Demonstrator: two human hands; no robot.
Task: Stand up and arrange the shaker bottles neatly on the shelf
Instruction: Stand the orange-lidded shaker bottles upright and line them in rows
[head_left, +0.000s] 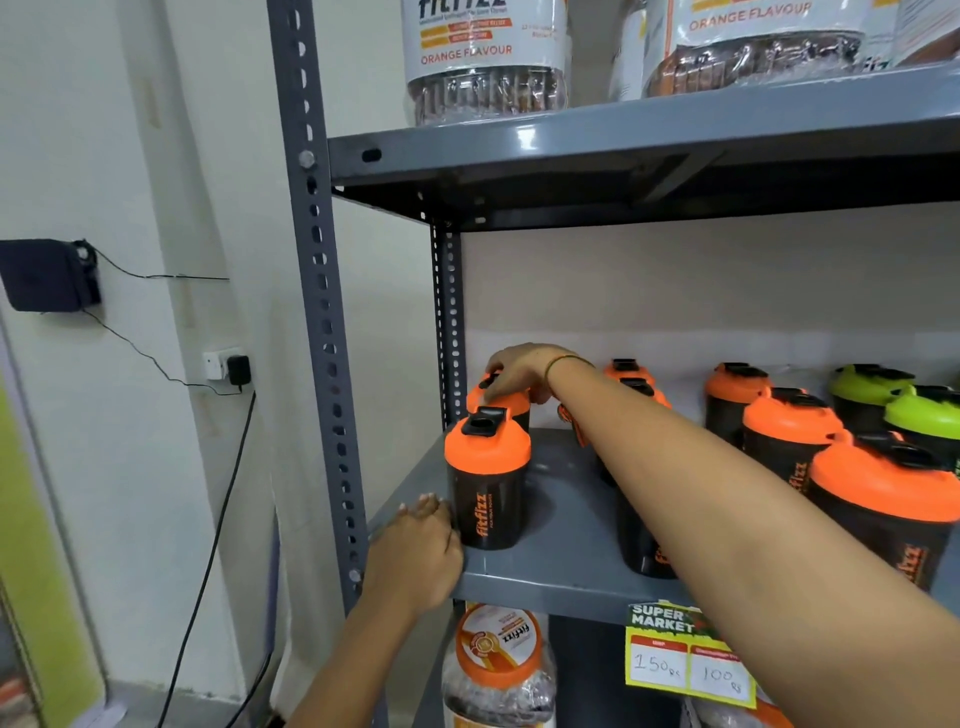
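Black shaker bottles with orange lids stand upright on the grey metal shelf (550, 577). The front-left bottle (487, 480) stands at the shelf's left front corner. My left hand (415, 551) rests against its lower left side and the shelf edge, fingers together. Behind it, my right hand (522, 371) grips the orange lid of the rear-left bottle (506, 402) from above. My right forearm crosses the shelf and hides part of another bottle (641, 545). More orange-lidded bottles (789, 431) and green-lidded bottles (867, 387) stand to the right.
A slotted grey upright post (324, 332) bounds the shelf on the left. The shelf above holds large orange-flavour jars (485, 62). Below hang a price tag (685, 660) and another jar (498, 665). A wall socket (228, 366) with cables is on the left wall.
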